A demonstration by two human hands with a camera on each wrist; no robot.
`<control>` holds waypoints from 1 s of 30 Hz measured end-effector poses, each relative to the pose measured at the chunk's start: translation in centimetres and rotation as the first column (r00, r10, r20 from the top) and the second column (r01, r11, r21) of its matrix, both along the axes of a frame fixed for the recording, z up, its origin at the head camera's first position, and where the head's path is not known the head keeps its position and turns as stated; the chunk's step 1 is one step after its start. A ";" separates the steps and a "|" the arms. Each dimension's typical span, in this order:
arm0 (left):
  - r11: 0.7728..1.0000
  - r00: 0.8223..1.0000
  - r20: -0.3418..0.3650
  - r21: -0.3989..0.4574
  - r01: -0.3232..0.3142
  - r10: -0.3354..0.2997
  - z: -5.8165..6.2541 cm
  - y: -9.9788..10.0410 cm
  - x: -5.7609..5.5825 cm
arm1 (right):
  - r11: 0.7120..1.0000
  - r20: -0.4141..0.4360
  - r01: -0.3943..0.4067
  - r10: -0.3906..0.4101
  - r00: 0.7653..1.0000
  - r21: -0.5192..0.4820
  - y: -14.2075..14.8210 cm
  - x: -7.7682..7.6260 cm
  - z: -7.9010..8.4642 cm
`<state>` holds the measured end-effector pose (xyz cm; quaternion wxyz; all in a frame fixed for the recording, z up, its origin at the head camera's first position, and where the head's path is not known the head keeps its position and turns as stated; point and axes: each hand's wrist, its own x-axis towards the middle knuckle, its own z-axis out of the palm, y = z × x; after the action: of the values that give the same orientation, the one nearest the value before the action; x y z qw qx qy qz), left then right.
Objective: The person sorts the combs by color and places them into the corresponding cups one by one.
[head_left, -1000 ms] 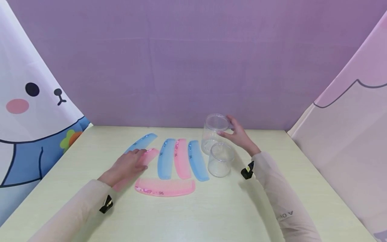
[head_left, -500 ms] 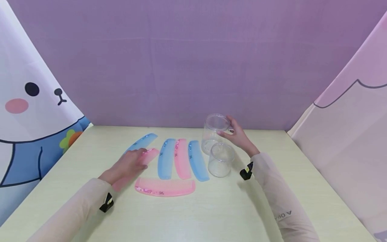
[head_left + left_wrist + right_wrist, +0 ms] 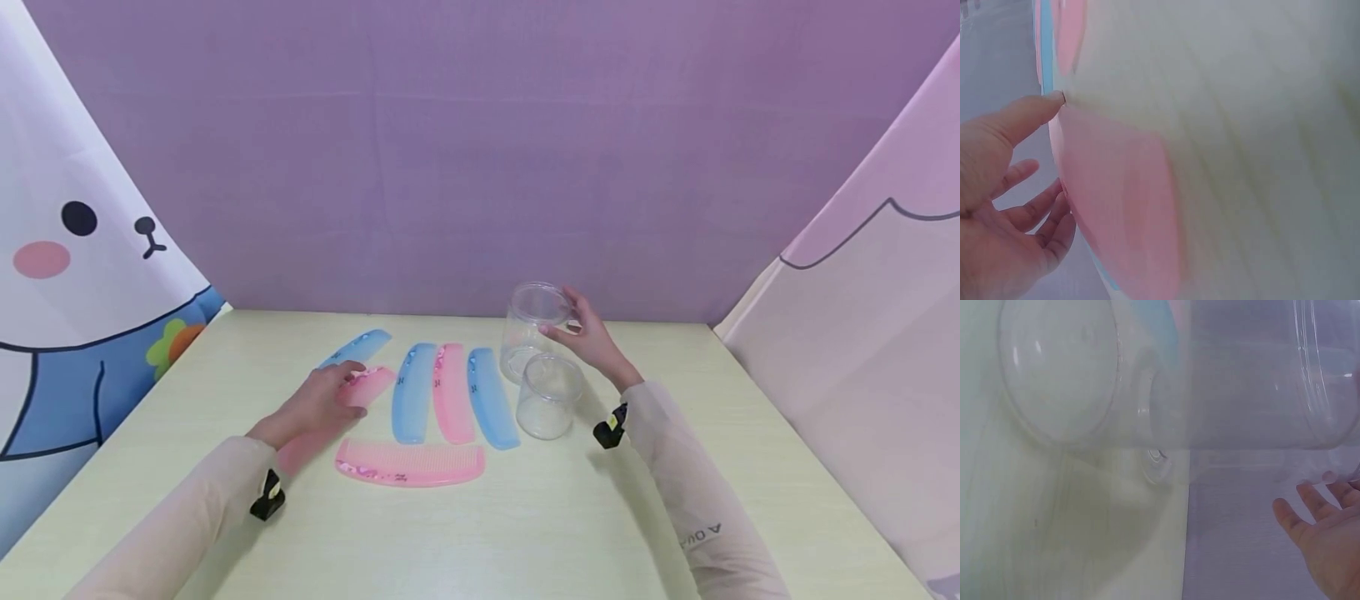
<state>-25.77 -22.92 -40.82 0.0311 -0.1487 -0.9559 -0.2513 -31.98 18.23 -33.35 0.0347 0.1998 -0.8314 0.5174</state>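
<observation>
My left hand [image 3: 313, 407] lies over a slanting pink comb [image 3: 372, 385] at the left of the row and holds it across its width. In the left wrist view the thumb touches one edge of this comb [image 3: 1125, 194], with bent fingers [image 3: 1054, 212] along the other edge. Part of a blue comb [image 3: 360, 346] shows beyond that hand. At the right, my right hand [image 3: 592, 337] grips the rim of the rear clear plastic jar [image 3: 525, 333], thumb in front and fingers behind. A second, shorter-looking clear jar [image 3: 549, 400] stands just before it.
Between the hands lie a blue comb [image 3: 412, 396], a pink comb [image 3: 453, 396] and another blue comb [image 3: 491, 400], side by side. A pink comb [image 3: 408, 464] lies crosswise nearer me. Behind the pale table [image 3: 465, 542] hangs a purple cloth [image 3: 450, 167].
My left hand's fingers have risen slightly over the pink comb, showing a little more of it. The right hand, the jars and the other combs stay in place.
</observation>
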 end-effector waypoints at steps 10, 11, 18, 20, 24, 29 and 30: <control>1.000 1.000 0.004 0.015 -0.019 0.019 0.0 0.1 -0.5 | 1.000 0.003 0.000 0.000 1.000 -0.003 0.0 -0.1 0.0; 1.000 1.000 0.008 0.021 -0.016 0.016 0.1 0.1 -0.6 | 1.000 0.004 0.000 0.000 1.000 -0.004 0.0 -0.1 0.0; 0.998 0.997 0.078 0.065 0.016 -0.021 1.0 -0.3 -0.8 | 1.000 0.006 -0.001 0.001 1.000 -0.015 0.0 -0.1 -0.1; 0.997 0.995 0.096 0.074 0.022 -0.029 1.3 -0.4 -0.9 | 1.000 0.008 -0.002 0.002 1.000 -0.020 0.0 -0.2 -0.1; 0.995 0.994 0.096 0.091 0.046 -0.055 1.8 -0.6 -1.1 | 1.000 0.012 -0.004 0.005 1.000 -0.024 0.1 -0.2 -0.2; 0.992 0.992 0.097 0.105 0.071 -0.081 2.6 -0.7 -1.1 | 0.999 0.014 -0.007 0.008 1.000 -0.033 0.1 -0.3 -0.3; 0.992 0.992 0.100 0.106 0.070 -0.081 2.8 -0.7 -1.1 | 0.999 0.014 -0.008 0.008 1.000 -0.034 0.1 -0.3 -0.3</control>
<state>-26.92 -23.66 -38.05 -0.0207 -0.1697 -0.9358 -0.3082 -32.28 18.34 -33.68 0.0302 0.1989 -0.8219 0.5329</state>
